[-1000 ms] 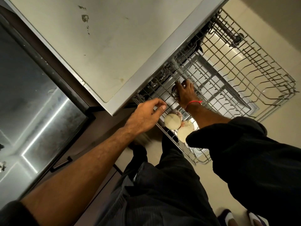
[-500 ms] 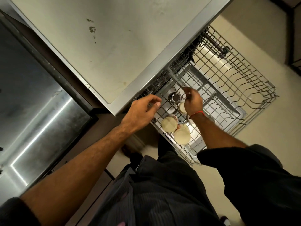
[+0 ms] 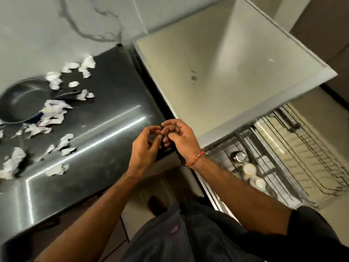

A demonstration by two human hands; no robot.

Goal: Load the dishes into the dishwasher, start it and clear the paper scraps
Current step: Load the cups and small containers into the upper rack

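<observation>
Lying left of hands: paper scraps

**Steel desk, marble wall, beige top**

A dark steel desk fills the nine o'clock side, streaked with bright reflections. Behind it, toward eleven o'clock, a white wall carries grey veins. A beige top with small dark marks spreads toward one o'clock. Pale floor shows at three o'clock.

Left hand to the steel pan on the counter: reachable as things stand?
Probably yes. The left hand holds nothing and hovers at the counter edge; only loose paper scraps lie between it and the pan. The reach looks long, though.
</observation>
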